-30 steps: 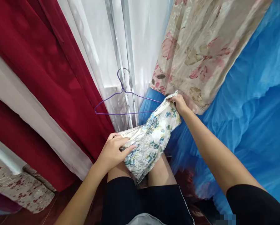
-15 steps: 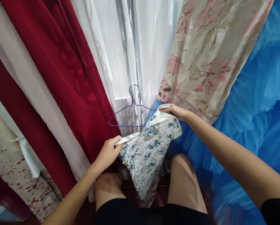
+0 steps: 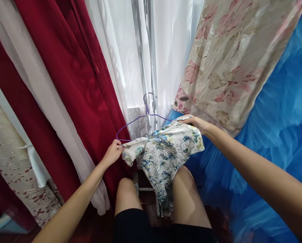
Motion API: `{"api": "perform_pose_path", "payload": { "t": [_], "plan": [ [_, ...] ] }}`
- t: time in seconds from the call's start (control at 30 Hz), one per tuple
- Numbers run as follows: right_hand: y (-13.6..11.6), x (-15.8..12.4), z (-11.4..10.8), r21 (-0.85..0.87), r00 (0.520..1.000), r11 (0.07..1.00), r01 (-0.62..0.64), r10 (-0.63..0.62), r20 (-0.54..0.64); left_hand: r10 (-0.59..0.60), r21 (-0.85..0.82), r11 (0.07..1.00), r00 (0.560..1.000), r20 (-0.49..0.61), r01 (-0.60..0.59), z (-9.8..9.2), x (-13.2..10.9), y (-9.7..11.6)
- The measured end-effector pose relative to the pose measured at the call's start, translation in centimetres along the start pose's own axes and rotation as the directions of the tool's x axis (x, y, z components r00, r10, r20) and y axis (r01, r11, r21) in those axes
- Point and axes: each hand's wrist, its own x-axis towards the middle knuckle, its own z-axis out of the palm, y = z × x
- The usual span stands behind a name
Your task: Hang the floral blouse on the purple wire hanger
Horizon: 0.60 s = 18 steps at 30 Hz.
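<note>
A white top with a blue and yellow floral print point(image 3: 166, 148) hangs between my two hands. My left hand point(image 3: 113, 152) pinches its left sleeve edge, close to the lower left corner of a purple wire hanger point(image 3: 132, 122). At the opposite shoulder, my right hand point(image 3: 197, 124) grips the fabric with fingers closed over it. The hanger's right arm runs into the top near the right shoulder; its left end lies bare outside the cloth. Its hook is up by a metal rack post.
Long red fabric point(image 3: 72, 84) and pale drapes hang at the left. White fabric point(image 3: 169, 57) and the metal post point(image 3: 152, 60) stand ahead. A beige floral dress point(image 3: 224, 67) and blue tulle point(image 3: 272, 152) fill the right. My knees are below.
My left hand has shifted slightly left and up, drawing the left side of the top out wider. The sleeve on that side now shows, and the cloth has lifted between my knees.
</note>
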Motion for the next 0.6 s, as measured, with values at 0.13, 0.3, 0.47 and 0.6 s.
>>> {"api": "perform_pose_path", "payload": {
  "t": [0.13, 0.3, 0.47, 0.6],
  "plan": [
    [0.5, -0.2, 0.6, -0.012, 0.999, 0.999, -0.040, 0.040, 0.014, -0.048, -0.105, 0.994, 0.998, -0.037, 0.044, -0.8, 0.1, -0.4],
    [0.6, -0.6, 0.6, 0.019, 0.998, 0.998, -0.059, 0.059, -0.017, -0.036, -0.169, 0.985, 0.999, 0.034, 0.041, -2.0, 0.8, 0.7],
    [1.4, -1.3, -0.9, 0.068, 0.992, 0.996, 0.058, -0.050, -0.116, 0.135, 0.083, 0.988, 0.990, -0.035, -0.132, -3.3, -1.3, 2.6],
    [3.3, -1.5, -2.1, 0.091, 0.947, 0.983, 0.159, -0.127, -0.294, 0.216, 0.206, 0.956, 0.976, -0.018, -0.207, -4.8, -2.4, 3.4]
  ]
}}
